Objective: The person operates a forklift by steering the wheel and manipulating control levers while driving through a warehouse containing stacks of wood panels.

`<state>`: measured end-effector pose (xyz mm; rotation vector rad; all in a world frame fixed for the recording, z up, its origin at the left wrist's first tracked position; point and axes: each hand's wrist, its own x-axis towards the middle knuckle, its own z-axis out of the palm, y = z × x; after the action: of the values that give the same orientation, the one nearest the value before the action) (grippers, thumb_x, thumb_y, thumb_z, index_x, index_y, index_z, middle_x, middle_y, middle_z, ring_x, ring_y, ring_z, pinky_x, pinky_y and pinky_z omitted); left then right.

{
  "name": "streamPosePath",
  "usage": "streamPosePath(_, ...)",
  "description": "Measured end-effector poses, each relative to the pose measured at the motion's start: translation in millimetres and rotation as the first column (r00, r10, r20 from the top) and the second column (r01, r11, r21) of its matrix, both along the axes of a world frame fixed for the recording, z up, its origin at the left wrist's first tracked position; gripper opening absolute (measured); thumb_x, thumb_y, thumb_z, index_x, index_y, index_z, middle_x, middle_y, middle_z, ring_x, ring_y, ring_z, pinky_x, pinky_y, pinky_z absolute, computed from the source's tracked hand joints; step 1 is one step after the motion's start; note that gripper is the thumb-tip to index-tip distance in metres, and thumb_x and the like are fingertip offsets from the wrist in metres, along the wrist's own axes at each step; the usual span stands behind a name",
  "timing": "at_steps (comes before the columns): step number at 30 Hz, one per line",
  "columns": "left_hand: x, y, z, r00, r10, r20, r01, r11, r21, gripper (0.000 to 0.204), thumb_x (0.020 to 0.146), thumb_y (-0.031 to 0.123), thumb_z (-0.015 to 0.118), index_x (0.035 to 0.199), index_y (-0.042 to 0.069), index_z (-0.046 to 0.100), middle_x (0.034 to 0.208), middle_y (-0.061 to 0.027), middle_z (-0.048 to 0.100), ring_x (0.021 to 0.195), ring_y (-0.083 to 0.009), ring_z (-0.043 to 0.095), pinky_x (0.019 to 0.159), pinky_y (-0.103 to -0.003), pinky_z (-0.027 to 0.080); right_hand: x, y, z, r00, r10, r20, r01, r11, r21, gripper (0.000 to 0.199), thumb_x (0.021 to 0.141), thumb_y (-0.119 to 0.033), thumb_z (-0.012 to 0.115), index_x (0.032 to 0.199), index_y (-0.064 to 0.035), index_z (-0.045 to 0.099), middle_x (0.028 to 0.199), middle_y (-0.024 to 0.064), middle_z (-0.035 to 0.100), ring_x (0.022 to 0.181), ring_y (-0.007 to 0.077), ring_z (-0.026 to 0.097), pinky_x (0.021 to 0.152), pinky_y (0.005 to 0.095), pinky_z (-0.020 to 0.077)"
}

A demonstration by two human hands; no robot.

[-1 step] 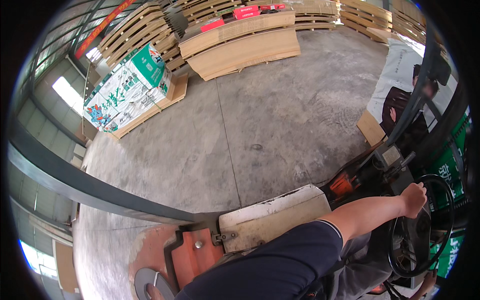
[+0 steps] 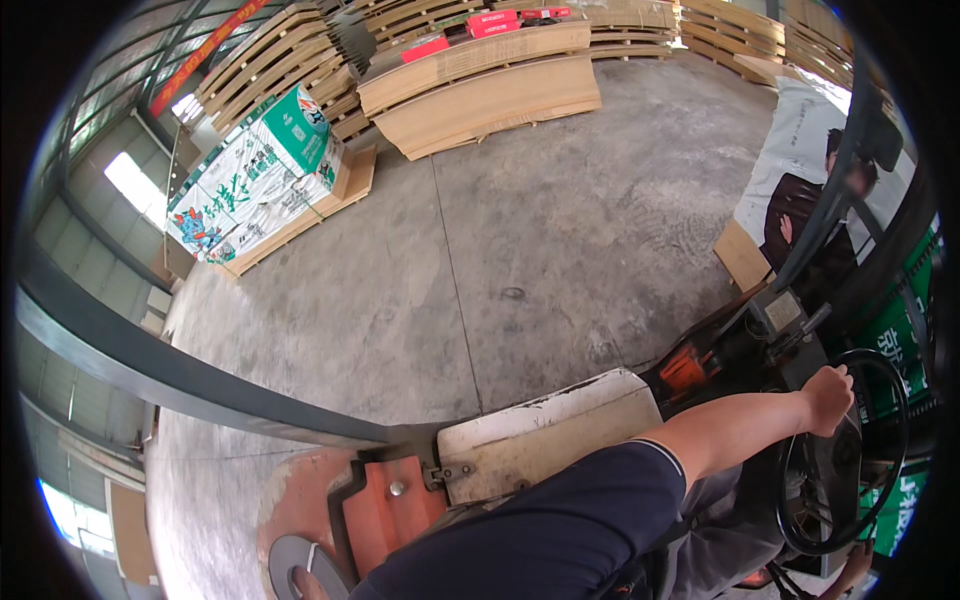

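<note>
The left hand has its grip closed on the rim of the black steering wheel, at the right of the view. The right hand shows only partly, below the wheel; its grip cannot be told. Green writing marks the white-wrapped stack, white characters the green panel, yellowish ones the red banner.

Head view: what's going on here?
A person's left hand is curled around the rim of a black round steering wheel. Only part of the right arm shows, low beside the wheel; its grip cannot be told. Across the grey concrete floor stand tan wooden board stacks and a green-and-white printed, wrapped stack.
</note>
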<state>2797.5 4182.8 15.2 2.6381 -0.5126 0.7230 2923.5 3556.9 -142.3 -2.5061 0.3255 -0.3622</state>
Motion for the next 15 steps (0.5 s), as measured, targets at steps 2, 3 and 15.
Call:
streamPosePath(2,1.5,-1.7,0.2,1.0,-0.017,0.013,0.017,1.0,-0.001,0.028,0.06,0.027,0.072,0.078,0.006,0.071,0.092,-0.0126,0.063,0.096,-0.028,0.057,0.077,-0.035,0.048,-3.7,-13.8,2.3,0.998,-0.009,0.056,0.008,1.0,0.027,0.051,0.083,-0.022,0.047,0.13,-0.0039,0.053,0.107,0.0179,0.065,0.066,0.0216,0.058,0.062,0.0351,0.0459)
streamPosePath(3,0.1,3.3,-3.9,1.0,0.001,-0.006,-0.001,1.0,0.01,0.028,0.06,0.027,0.072,0.078,0.006,0.071,0.093,-0.0128,0.063,0.097,-0.0283,0.057,0.077,-0.035,0.048,3.0,4.4,-7.9,0.999,0.031,0.013,-0.031,0.999,0.033,0.051,0.083,-0.022,0.047,0.13,-0.0038,0.053,0.107,0.0175,0.065,0.065,0.0206,0.057,0.061,0.0345,0.0458)
streamPosePath(15,-1.4,4.8,-7.5,0.999,0.017,0.027,-0.017,1.0,0.006,0.027,0.06,0.025,0.071,0.079,0.006,0.07,0.09,-0.0106,0.062,0.093,-0.0266,0.055,0.074,-0.033,0.048,7.8,9.2,-18.2,0.996,0.083,0.044,-0.084,0.996,0.026,0.048,0.086,-0.021,0.047,0.129,-0.0007,0.053,0.103,0.0145,0.066,0.059,0.0175,0.054,0.055,0.0318,0.0443)
